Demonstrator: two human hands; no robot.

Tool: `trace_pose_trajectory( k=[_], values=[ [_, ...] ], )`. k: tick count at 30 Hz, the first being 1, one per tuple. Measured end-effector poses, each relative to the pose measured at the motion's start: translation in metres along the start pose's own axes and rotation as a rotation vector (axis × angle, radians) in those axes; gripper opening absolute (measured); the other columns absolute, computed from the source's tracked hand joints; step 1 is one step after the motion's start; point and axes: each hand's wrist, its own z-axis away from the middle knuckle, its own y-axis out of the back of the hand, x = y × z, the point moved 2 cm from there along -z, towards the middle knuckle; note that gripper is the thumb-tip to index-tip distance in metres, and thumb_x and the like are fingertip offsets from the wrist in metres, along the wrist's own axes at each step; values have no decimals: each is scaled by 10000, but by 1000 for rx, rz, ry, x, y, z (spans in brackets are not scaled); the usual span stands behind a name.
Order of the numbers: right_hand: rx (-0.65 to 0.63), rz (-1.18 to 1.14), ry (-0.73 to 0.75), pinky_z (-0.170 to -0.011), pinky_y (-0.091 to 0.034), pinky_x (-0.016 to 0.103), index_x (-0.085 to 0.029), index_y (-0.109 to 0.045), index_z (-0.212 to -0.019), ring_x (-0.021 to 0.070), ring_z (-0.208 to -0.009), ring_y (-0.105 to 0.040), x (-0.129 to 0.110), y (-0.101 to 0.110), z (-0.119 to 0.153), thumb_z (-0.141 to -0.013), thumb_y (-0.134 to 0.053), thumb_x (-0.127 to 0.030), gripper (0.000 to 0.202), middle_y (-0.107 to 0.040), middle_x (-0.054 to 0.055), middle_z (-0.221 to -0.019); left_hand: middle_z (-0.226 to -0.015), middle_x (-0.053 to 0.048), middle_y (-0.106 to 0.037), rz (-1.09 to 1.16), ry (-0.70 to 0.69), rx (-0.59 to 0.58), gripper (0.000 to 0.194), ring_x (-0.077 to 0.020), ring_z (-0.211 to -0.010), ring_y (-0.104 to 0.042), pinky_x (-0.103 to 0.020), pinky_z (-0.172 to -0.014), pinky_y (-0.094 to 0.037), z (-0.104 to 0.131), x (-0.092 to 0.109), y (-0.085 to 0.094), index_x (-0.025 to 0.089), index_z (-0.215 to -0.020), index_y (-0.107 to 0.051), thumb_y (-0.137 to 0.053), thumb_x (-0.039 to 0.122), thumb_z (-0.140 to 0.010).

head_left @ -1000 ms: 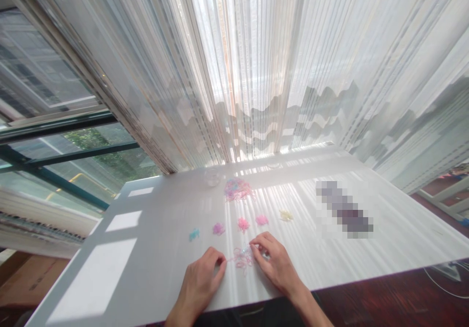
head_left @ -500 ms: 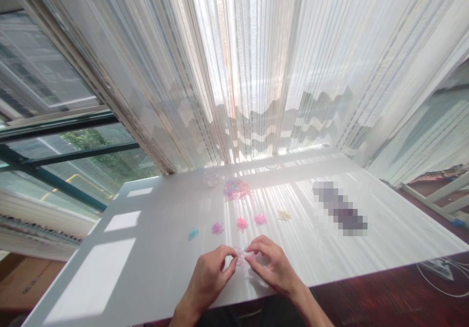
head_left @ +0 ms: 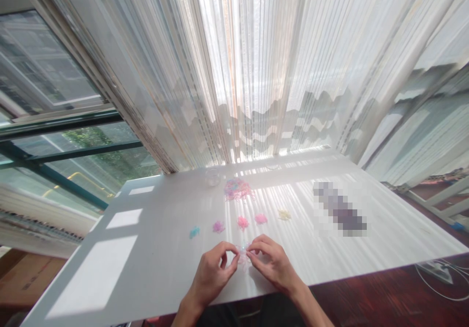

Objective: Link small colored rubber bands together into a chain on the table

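Note:
A little heap of thin pastel pink and bluish strands (head_left: 244, 261), like small rubber bands, lies on the white table (head_left: 157, 268) near its front edge. My left hand (head_left: 215, 271) pinches thumb and forefinger together at the heap's left side. From the right, my right hand (head_left: 273, 263) makes a similar pinch, its fingertips almost meeting the left ones over the heap. Whatever the fingertips hold is too small to make out. Just beyond are small piles: blue (head_left: 194, 232), purple (head_left: 218, 226), deeper pink (head_left: 243, 222), lighter pink (head_left: 261, 218) and pale yellow (head_left: 284, 214).
A larger mixed pile of strands (head_left: 238, 189) sits farther back, beside a clear round container (head_left: 212, 176). A blurred-out dark object (head_left: 340, 207) lies on the right. Sheer curtains (head_left: 252, 73) hang behind the table. White cables (head_left: 445, 275) lie below its right side.
My left fingertips have shifted slightly right, and the two pinches are closer together over the heap. The piles stay as they were; the view has turned a little.

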Motion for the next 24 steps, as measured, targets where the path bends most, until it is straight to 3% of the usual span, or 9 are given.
trace_pose_trajectory(
  k=[6, 12, 15, 24],
  values=[
    [151, 53, -71, -657, -544, 281, -215, -741, -919, 179, -739, -664, 5, 1, 0, -988, -618, -325, 178, -693, 47, -822, -819, 12, -690, 26, 86, 47, 90, -100, -576, -547, -201, -583, -483, 1, -16, -5, 219, -912, -676, -619, 289, -903],
    [351, 58, -349, -662, -567, 310, -193, -765, -889, 208, -722, -689, 15, 12, -3, -944, -628, -538, 376, -748, 77, -844, -649, 46, -583, -17, 107, 69, 85, -105, -535, -507, -199, -552, -439, 10, -28, -13, 217, -862, -680, -617, 266, -888],
    [358, 80, -426, -696, -582, 316, -196, -786, -903, 227, -781, -719, 20, 21, -11, -912, -630, -581, 416, -770, 87, -900, -683, 36, -621, -11, 71, 84, 86, -100, -532, -509, -195, -544, -433, 12, -28, -15, 216, -847, -679, -607, 244, -885],
    [398, 283, -446, -678, -559, 357, -200, -788, -818, 224, -666, -682, 40, 33, -32, -876, -576, -581, 440, -766, 88, -804, -674, 42, -620, -7, 39, 124, 76, -93, -512, -502, -183, -512, -418, 12, -32, -16, 220, -833, -677, -617, 209, -878]
  ],
)
